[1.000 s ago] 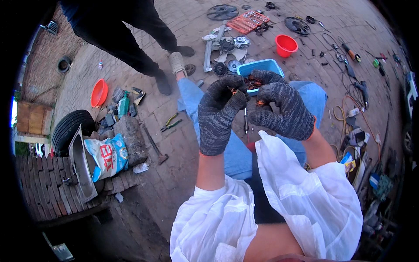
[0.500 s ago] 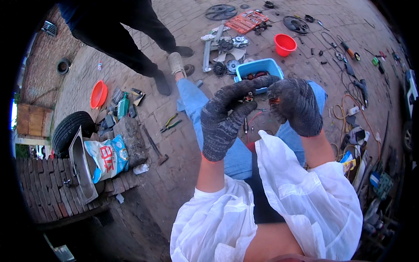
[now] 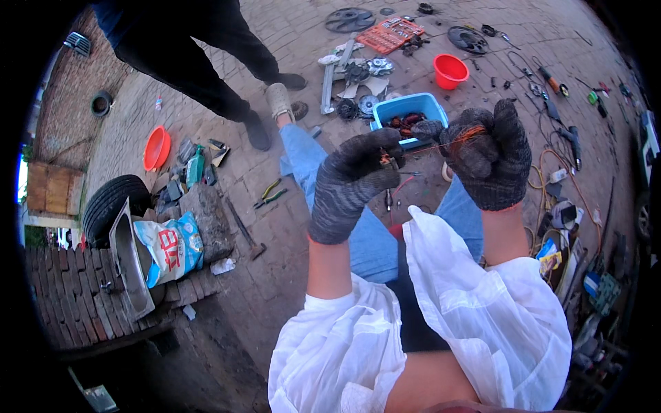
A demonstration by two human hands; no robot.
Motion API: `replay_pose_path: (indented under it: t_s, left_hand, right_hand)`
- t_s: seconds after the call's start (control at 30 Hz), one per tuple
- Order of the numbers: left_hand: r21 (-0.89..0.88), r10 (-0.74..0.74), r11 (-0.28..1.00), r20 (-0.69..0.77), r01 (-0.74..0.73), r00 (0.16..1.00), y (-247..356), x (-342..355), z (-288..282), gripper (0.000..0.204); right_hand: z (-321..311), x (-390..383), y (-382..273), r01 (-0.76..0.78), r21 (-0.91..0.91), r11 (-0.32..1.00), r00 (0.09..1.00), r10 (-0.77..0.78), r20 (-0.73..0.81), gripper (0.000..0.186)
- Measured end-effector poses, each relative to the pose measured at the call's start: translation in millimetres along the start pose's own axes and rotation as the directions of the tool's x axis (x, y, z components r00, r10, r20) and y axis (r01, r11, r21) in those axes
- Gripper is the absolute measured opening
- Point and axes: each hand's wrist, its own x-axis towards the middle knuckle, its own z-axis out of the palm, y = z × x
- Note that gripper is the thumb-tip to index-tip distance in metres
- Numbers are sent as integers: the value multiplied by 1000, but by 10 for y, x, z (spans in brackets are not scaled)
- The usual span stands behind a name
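In grey knit gloves with orange cuffs, both my hands are raised over my lap. My left hand (image 3: 348, 186) pinches a small metal piece with copper on it (image 3: 387, 160) between thumb and fingers. A thin strand runs from it to my right hand (image 3: 492, 158), whose curled fingers hold a loose bundle of copper wire (image 3: 470, 135). Just beyond my hands stands a blue plastic basin (image 3: 432, 103). Dark reddish wire coils (image 3: 407, 124) lie in it, partly hidden by my gloves.
A person in dark trousers (image 3: 213, 82) stands at the far left. Pliers (image 3: 267, 196) and a hammer (image 3: 244, 230) lie left of my legs. Beyond the basin are metal parts (image 3: 354, 72), a red bowl (image 3: 450, 71) and an orange tool case (image 3: 389, 34). Power tools and cords (image 3: 571, 141) lie right.
My hands have moved apart, drawing a copper strand between them. My right hand has turned and shifted right, now showing the wire bundle; more of the basin's contents shows.
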Motion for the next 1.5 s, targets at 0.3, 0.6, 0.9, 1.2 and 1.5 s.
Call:
replay_pose_path:
  t_s: [0.3,0.6,0.9,1.2,1.5]
  left_hand:
    - [785,300,580,42,-218,953,194,20,145,35]
    - [772,228,578,159,-265,961,255,-22,134,36]
    - [563,117,823,-45,-72,992,222,-28,76,39]
    - [497,96,867,-106,-30,990,203,-23,101,41]
    - [314,-90,944,-56,103,994,251,1,99,43]
  right_hand:
    - [360,-31,-40,156,-850,503,986,-126,106,11]
    - [70,-76,8,59,-153,987,974,-91,-210,24]
    - [105,-119,129,223,-895,385,933,-352,81,20]
    - [81,-264,8,-10,-931,364,994,-95,-47,27]
    - [-183,-242,36,302,-274,913,952,-303,38,38]
